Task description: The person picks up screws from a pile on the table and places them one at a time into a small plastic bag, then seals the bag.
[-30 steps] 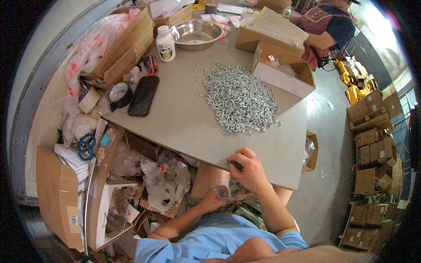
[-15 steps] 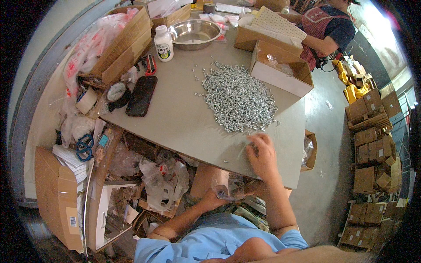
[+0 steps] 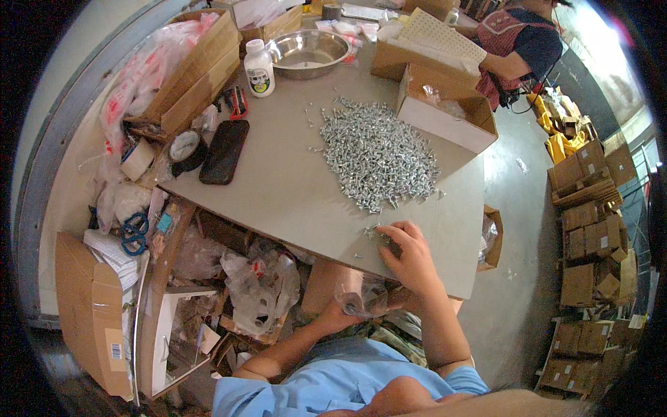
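Observation:
A large pile of small silver screws [image 3: 379,153] lies on the grey table [image 3: 278,174]. Just in front of it my right hand [image 3: 411,256] rests low over the tabletop, fingers curved and thumb apart from them. A few loose screws [image 3: 371,230] lie at its fingertips, and a single screw [image 3: 358,255] sits nearer the table edge. Below that edge, my left hand [image 3: 338,316] is closed on a clear plastic bag [image 3: 364,297], held with its mouth close under the table. Part of the left hand's fingers is hidden behind the bag.
A white-sided carton [image 3: 445,118] borders the pile at the right. Farther back stand a white bottle [image 3: 259,69] and a steel bowl [image 3: 306,52]. A black phone [image 3: 224,153] lies at the left. Across the table, a person [image 3: 517,52] works beside cartons.
My right hand has drawn back from the pile's near edge toward me, and a few screws now lie apart from the pile by its fingertips. The left hand and bag stay put.

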### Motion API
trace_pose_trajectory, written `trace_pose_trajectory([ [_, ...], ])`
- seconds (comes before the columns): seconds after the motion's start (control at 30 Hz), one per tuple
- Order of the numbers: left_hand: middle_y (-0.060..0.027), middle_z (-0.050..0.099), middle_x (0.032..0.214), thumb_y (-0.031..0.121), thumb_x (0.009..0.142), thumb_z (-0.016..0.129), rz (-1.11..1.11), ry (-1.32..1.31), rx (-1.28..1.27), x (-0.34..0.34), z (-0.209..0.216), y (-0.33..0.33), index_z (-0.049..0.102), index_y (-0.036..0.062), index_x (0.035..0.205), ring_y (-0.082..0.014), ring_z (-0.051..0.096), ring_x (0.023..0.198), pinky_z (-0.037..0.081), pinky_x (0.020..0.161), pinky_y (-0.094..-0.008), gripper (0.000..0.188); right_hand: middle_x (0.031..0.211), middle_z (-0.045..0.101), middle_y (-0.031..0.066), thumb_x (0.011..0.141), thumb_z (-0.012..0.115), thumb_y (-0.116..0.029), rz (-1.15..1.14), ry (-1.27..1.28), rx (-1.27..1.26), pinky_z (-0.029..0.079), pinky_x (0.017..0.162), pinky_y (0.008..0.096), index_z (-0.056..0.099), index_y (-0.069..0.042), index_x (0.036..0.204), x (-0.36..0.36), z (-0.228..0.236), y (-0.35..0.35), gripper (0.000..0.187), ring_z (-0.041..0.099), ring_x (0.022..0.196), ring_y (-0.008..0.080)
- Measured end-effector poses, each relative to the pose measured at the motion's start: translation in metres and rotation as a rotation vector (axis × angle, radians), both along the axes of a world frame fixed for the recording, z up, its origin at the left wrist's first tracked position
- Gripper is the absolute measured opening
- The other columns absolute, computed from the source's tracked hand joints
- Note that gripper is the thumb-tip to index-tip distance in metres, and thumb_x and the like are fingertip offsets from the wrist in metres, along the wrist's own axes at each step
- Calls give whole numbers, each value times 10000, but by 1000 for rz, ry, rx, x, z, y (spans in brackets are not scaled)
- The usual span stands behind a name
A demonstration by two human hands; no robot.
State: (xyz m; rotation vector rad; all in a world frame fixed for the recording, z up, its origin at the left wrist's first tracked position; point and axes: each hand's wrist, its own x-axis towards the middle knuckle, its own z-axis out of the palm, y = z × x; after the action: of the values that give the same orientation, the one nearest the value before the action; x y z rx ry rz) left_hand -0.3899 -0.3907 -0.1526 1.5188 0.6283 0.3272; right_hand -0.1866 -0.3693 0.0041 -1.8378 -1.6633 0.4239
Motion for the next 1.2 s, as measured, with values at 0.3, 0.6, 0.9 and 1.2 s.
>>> trace_pose_trajectory([
  [0.3,-57,607,814,192,748,759,-14,-2,2,0,0,-1,593,47,873,-158,578,765,469,695,-309,253,1107,533,143,691,684,-71,-100,106,27,476,829,350,576,-59,1140,-2,4,-7,463,564,949,276],
  [0.6,-52,596,788,240,742,773,-16,6,-22,1,5,2,591,51,803,-153,568,754,473,697,-298,269,1124,555,164,701,671,-105,-32,-18,91,418,926,412,581,-64,1153,-3,2,-5,463,512,1068,339],
  [0.9,-70,600,802,253,752,757,1,45,23,-1,-4,-3,580,48,860,-184,577,748,471,684,-325,292,1129,540,165,707,643,-86,-113,-9,115,446,879,385,584,-59,1120,-7,-2,-3,418,537,1015,339],
  [1.2,-65,595,797,276,748,759,-9,52,27,-1,-8,-3,574,59,869,-173,579,757,473,688,-325,309,1104,536,167,708,607,-71,-135,16,62,431,897,400,563,-53,1132,-6,-6,-3,426,521,1017,346],
])
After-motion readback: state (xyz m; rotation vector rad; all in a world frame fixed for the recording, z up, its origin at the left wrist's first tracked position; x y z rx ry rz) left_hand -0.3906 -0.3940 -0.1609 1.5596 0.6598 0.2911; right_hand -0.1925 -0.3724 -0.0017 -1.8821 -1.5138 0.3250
